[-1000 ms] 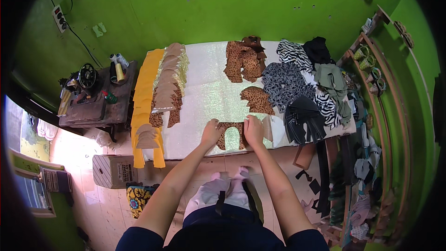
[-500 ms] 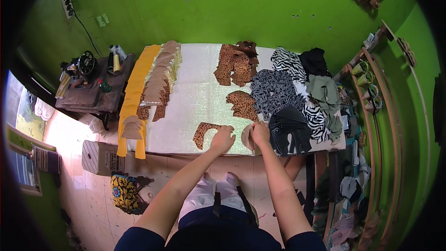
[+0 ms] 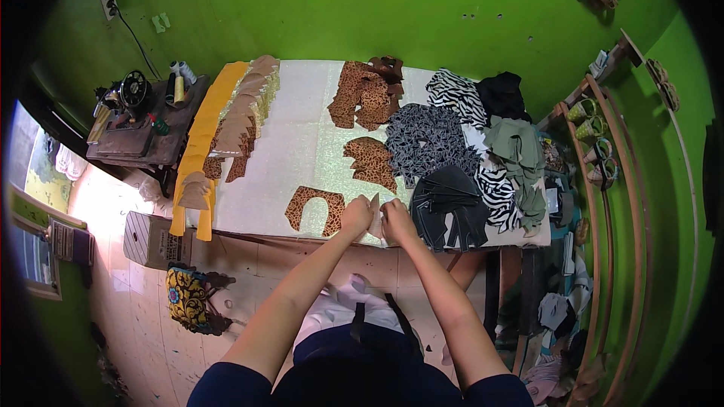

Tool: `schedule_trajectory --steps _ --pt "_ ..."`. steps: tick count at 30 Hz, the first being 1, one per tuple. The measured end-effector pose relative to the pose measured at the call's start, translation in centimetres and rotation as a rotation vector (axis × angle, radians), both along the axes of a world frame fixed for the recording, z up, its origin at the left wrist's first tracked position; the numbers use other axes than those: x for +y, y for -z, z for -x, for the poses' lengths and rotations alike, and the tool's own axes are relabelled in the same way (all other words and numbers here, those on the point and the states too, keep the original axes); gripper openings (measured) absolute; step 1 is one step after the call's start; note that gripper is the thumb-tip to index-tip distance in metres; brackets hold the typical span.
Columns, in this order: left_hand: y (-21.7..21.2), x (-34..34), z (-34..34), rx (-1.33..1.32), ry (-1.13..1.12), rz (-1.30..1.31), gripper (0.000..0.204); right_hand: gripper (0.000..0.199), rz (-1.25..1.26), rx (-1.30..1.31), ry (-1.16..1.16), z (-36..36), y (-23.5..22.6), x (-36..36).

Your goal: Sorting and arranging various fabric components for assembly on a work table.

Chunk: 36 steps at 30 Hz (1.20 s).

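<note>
A small tan cut piece (image 3: 375, 213) is held up on edge between my two hands, close to the table's front edge. My left hand (image 3: 357, 217) is closed with its fingers against the piece's left side. On the other side, my right hand (image 3: 396, 221) pinches it; its fingertips are partly hidden. Just left of my left hand, a U-shaped leopard-print piece (image 3: 302, 200) lies flat. Farther back is a small pile of leopard-print pieces (image 3: 371, 162). A stack of black cut pieces (image 3: 451, 197) sits right beside my right hand.
The white-covered table (image 3: 294, 117) carries yellow strips (image 3: 202, 136) and overlapping tan pieces (image 3: 240, 126) at left. Grey patterned pieces (image 3: 430, 139), zebra-print pieces (image 3: 456, 98) and olive pieces (image 3: 516, 143) crowd the right. A sewing machine (image 3: 134, 94) stands far left, a wooden rack (image 3: 599, 181) at right.
My left hand has come over to my right hand and closed on the tan piece, which is raised on edge now. The whole view has shifted a little to the right.
</note>
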<state>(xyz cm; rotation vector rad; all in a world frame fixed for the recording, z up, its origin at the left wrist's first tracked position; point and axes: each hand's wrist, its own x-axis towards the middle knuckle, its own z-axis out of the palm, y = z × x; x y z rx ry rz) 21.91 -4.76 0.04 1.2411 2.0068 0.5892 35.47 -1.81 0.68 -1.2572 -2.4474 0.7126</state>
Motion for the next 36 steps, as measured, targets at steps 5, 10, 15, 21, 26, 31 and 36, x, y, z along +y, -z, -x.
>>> schedule_trajectory --steps 5,10,15,21,26,31,36 --pt "0.9 -0.3 0.3 -0.016 0.047 -0.13 0.029 0.011 -0.035 -0.01 0.005 -0.7 0.3 -0.1" --pt "0.7 -0.7 0.2 -0.029 0.045 -0.166 0.026 0.013 -0.058 -0.033 0.003 -0.8 0.7 -0.3" --pt "0.5 -0.9 0.5 -0.047 0.024 -0.119 0.025 0.012 -0.115 0.035 0.024 -0.4 0.3 -0.9" --pt "-0.2 -0.9 0.6 -0.033 0.035 -0.032 0.024 0.023 -0.07 -0.003 -0.027 -0.8 -0.2 -0.9" --pt "-0.4 -0.9 0.5 -0.008 0.042 -0.032 0.023 0.019 -0.094 0.043 0.005 -0.8 0.2 -1.0" --pt "-0.3 -1.3 1.0 -0.167 -0.064 -0.117 0.025 0.027 -0.064 0.073 -0.022 -0.8 0.3 -0.8" --pt "-0.5 -1.4 3.8 -0.382 -0.061 -0.124 0.026 0.038 0.008 0.313 -0.033 0.3 -0.1 0.0"
